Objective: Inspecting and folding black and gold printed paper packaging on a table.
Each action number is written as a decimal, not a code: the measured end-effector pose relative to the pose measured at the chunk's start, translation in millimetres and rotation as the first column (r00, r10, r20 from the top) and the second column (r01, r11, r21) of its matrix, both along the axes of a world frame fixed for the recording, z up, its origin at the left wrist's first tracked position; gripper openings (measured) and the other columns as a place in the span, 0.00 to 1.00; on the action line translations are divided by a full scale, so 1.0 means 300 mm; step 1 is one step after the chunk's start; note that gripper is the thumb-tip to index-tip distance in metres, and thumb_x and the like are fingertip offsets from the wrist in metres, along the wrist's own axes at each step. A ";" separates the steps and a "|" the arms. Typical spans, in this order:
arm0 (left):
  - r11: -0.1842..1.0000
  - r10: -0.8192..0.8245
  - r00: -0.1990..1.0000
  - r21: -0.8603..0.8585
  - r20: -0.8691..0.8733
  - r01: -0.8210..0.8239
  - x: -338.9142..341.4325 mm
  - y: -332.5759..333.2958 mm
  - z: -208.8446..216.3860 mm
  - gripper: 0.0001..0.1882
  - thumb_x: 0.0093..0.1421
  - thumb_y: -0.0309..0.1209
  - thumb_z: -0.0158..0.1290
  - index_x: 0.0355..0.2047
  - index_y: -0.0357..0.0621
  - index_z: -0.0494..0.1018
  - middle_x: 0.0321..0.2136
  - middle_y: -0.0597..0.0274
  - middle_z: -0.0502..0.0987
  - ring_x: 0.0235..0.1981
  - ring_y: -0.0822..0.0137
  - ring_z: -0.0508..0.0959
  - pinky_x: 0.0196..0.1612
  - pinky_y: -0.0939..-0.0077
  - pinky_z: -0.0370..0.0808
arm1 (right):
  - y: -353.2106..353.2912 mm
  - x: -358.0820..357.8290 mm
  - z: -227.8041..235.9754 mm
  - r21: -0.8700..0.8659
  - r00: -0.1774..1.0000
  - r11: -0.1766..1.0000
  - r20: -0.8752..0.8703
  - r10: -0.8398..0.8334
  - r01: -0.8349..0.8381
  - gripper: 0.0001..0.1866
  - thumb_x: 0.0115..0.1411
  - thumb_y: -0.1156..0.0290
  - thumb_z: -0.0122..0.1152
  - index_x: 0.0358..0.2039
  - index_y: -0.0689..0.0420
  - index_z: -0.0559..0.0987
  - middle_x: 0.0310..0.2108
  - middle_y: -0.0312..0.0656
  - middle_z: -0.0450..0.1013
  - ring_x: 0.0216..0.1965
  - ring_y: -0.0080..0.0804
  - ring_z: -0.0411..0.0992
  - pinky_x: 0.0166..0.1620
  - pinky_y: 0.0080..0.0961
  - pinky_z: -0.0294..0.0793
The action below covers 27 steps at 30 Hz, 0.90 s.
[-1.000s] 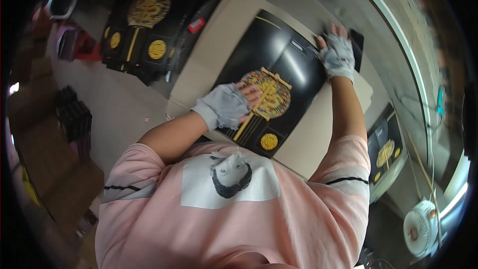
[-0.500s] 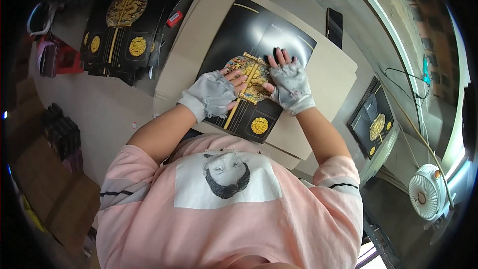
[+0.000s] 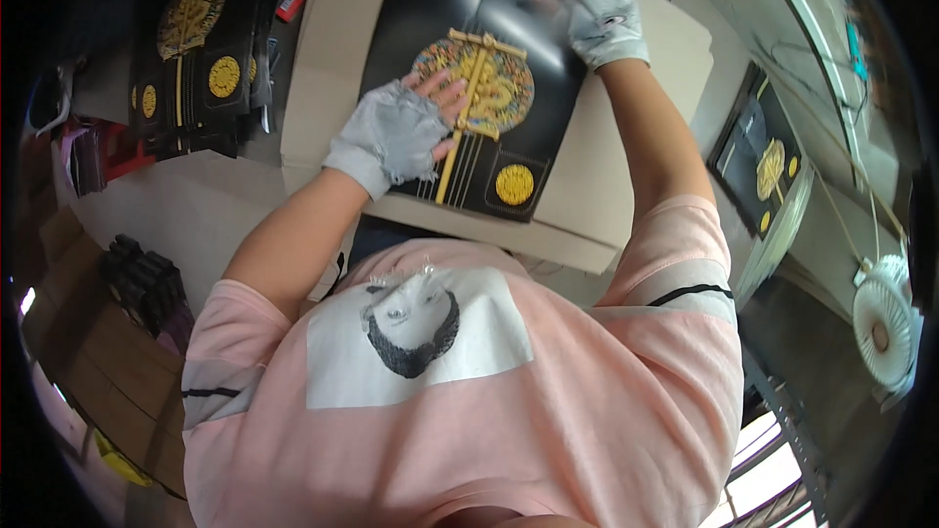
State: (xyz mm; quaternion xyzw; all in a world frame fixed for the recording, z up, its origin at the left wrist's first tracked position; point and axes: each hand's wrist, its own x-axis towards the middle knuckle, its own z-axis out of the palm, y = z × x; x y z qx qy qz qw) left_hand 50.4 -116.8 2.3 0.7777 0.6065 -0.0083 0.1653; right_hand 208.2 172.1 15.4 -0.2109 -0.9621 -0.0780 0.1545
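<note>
A glossy black printed sheet or flat box panel (image 3: 528, 29) with a colourful round gold emblem lies on a pale cardboard layer in front of me; I cannot tell which it is. My left hand (image 3: 396, 132), in a grey fingerless glove, rests flat on it, fingertips over the emblem's left side. My right hand (image 3: 599, 10), gloved the same way, is at its far right edge. Those fingers are stretched out and somewhat blurred, and nothing shows in them.
Pale cardboard (image 3: 650, 88) lies under the black piece. Similar black-and-gold pieces are stacked (image 3: 186, 59) at the far left, with a small red object (image 3: 290, 3) beside them. Another black piece (image 3: 763, 152) lies at right, near a white fan (image 3: 883, 323). Brown cartons (image 3: 108, 362) stand at lower left.
My right hand has moved from beside the emblem to the far right edge of the black piece. My left hand stays on the emblem's left side. The whole view has shifted.
</note>
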 end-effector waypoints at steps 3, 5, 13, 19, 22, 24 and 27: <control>0.999 0.028 0.998 0.045 -0.062 -0.025 -0.009 -0.017 -0.005 0.33 0.67 0.49 0.50 0.68 0.47 0.67 0.70 0.59 0.66 0.73 0.60 0.61 0.75 0.59 0.54 | -0.269 0.112 -0.011 -0.237 0.985 0.971 0.173 0.013 0.029 0.40 0.64 0.42 0.57 0.68 0.56 0.69 0.70 0.57 0.62 0.73 0.51 0.57 0.74 0.43 0.53; 0.999 0.015 0.998 0.048 -0.065 -0.012 -0.005 -0.010 -0.021 0.33 0.67 0.49 0.50 0.68 0.47 0.67 0.70 0.60 0.66 0.73 0.61 0.61 0.75 0.59 0.54 | -0.503 0.240 -0.030 -0.336 0.994 0.942 0.092 0.053 -0.019 0.42 0.63 0.39 0.56 0.69 0.55 0.68 0.72 0.54 0.60 0.75 0.49 0.55 0.75 0.47 0.49; 0.995 0.014 0.990 0.097 -0.140 0.000 0.027 -0.032 0.009 0.37 0.66 0.53 0.50 0.70 0.45 0.64 0.71 0.54 0.63 0.74 0.58 0.59 0.74 0.58 0.55 | -1.040 0.544 -0.077 -0.627 0.933 0.777 0.245 0.262 -0.053 0.43 0.63 0.38 0.51 0.69 0.58 0.67 0.72 0.56 0.59 0.73 0.53 0.57 0.72 0.50 0.54; 0.996 -0.063 0.992 -0.069 -0.112 0.055 0.155 -0.218 0.121 0.47 0.57 0.57 0.60 0.72 0.49 0.62 0.72 0.41 0.58 0.74 0.41 0.57 0.72 0.43 0.56 | -0.863 0.685 -0.021 -0.653 0.922 0.666 0.143 -0.360 0.361 0.35 0.60 0.68 0.55 0.69 0.60 0.68 0.71 0.58 0.60 0.72 0.56 0.58 0.72 0.47 0.55; 0.989 -0.115 0.992 0.091 -0.051 0.120 0.167 -0.179 0.052 0.36 0.59 0.49 0.58 0.66 0.49 0.70 0.71 0.46 0.62 0.71 0.42 0.61 0.69 0.53 0.64 | -0.589 0.916 -0.325 -0.809 0.686 0.379 0.041 -0.726 0.449 0.29 0.68 0.68 0.48 0.69 0.62 0.67 0.71 0.58 0.60 0.72 0.55 0.57 0.73 0.46 0.53; 0.989 -0.146 0.987 -0.045 -0.062 0.143 0.172 -0.171 0.116 0.33 0.59 0.46 0.57 0.64 0.50 0.72 0.63 0.51 0.72 0.65 0.49 0.71 0.64 0.59 0.70 | -0.543 0.780 -0.276 -0.616 0.558 0.553 -0.212 -0.802 0.561 0.29 0.73 0.60 0.46 0.69 0.62 0.67 0.72 0.57 0.59 0.73 0.54 0.55 0.72 0.46 0.54; 0.998 0.036 0.987 0.043 0.158 -0.043 0.119 -0.169 0.281 0.29 0.56 0.41 0.59 0.58 0.51 0.76 0.41 0.60 0.82 0.45 0.62 0.83 0.49 0.62 0.79 | -0.527 0.674 -0.225 -0.506 0.552 0.450 0.064 -0.831 0.736 0.32 0.76 0.54 0.42 0.70 0.64 0.64 0.73 0.58 0.58 0.74 0.51 0.55 0.74 0.42 0.53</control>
